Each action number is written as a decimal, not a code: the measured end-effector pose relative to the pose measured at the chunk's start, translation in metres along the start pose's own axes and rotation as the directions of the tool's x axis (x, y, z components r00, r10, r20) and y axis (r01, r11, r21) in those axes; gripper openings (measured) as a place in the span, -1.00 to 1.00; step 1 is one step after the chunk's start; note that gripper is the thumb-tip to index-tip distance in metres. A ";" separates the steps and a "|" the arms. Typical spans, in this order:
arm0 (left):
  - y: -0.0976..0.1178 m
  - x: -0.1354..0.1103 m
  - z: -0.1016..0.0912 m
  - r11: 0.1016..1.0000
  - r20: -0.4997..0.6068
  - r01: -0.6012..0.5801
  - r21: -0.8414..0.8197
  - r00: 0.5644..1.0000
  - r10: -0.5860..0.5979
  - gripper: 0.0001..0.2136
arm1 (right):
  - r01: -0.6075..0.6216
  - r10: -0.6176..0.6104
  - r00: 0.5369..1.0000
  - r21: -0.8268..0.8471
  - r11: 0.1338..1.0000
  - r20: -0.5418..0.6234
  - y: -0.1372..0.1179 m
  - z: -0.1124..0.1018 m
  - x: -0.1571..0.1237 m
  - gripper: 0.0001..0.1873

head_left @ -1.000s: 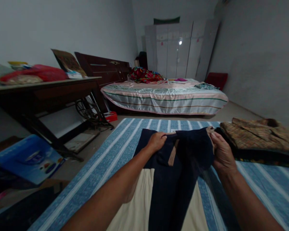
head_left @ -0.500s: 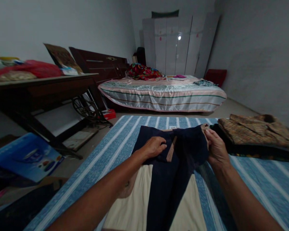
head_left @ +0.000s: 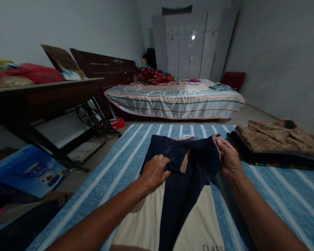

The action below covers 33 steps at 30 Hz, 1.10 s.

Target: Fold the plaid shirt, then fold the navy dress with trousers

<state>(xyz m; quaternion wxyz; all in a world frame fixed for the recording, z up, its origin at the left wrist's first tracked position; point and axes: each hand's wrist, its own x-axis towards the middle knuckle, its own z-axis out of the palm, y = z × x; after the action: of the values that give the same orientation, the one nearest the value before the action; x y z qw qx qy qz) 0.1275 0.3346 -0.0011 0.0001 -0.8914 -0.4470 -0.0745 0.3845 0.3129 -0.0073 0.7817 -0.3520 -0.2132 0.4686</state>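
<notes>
A navy and cream garment (head_left: 183, 195) with tan trim lies in front of me on a blue striped cover (head_left: 115, 167). Part of the lettering "CLASS" shows near its lower edge. My left hand (head_left: 155, 170) rests palm down on the navy cloth at the left, fingers slightly bent and thumb apart. At the right, my right hand (head_left: 229, 158) pinches a tan-edged end of the navy part between thumb and fingers, lifting it a little. A tan strip crosses the navy cloth between the hands.
Folded clothes (head_left: 274, 139), a brown checked piece on top of dark ones, lie at the right. Ahead is a bed (head_left: 172, 104) with a satin cover. A sewing-machine table (head_left: 42, 94) stands at the left, a blue box (head_left: 28, 170) below it.
My left hand has slid down and left over the navy cloth, its fingers now flatter. My right hand keeps its pinch and has shifted slightly left with the edge.
</notes>
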 end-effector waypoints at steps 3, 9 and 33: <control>0.007 0.003 0.002 0.999 0.030 -0.007 0.045 1.000 0.006 -0.84 | -0.006 0.006 1.000 -0.004 1.000 0.006 0.001 0.000 -0.001 -0.71; 0.012 0.004 0.000 0.999 0.013 0.028 0.029 1.000 -0.029 -0.86 | -0.006 0.007 1.000 -0.017 1.000 0.010 0.003 -0.001 -0.002 -0.73; 0.005 -0.001 -0.004 0.945 -0.105 -0.233 -0.229 0.971 0.214 -0.85 | -0.039 0.042 0.996 -0.037 0.999 0.082 0.005 0.013 -0.008 -0.74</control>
<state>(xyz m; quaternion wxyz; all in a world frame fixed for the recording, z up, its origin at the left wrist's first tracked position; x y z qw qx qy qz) 0.1307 0.3306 0.0034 -0.0813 -0.9261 -0.3305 -0.1627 0.3687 0.3119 -0.0025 0.7560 -0.3504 -0.2467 0.4947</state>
